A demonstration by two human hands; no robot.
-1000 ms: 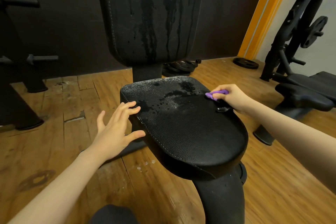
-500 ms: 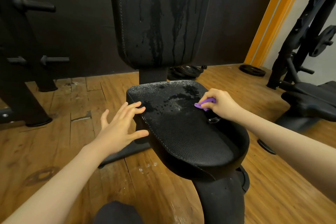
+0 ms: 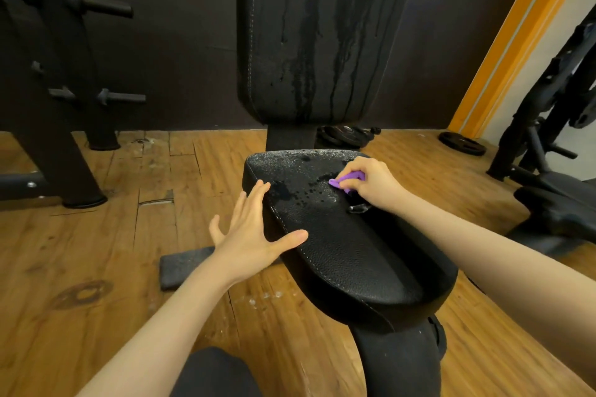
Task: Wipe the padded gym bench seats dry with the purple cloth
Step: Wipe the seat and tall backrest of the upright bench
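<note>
The right hand (image 3: 371, 185) grips the bunched purple cloth (image 3: 346, 180) against the wet patch at the seat (image 3: 354, 255)'s one o'clock, pressing it into the droplets. The left hand (image 3: 254, 232), fingers straight, braces the seat's nine o'clock edge, likely for steadiness. Unwiped droplets lie toward eleven o'clock, open for strokes; the streaked backrest (image 3: 309, 32) rises at twelve.

Right hand (image 3: 371, 182) presses purple cloth (image 3: 346, 179) onto wet seat (image 3: 338, 235); left hand (image 3: 251, 235) flat.

Single head view, looking forward-down, close over bench seat (image 3: 354, 255); wall behind.
</note>
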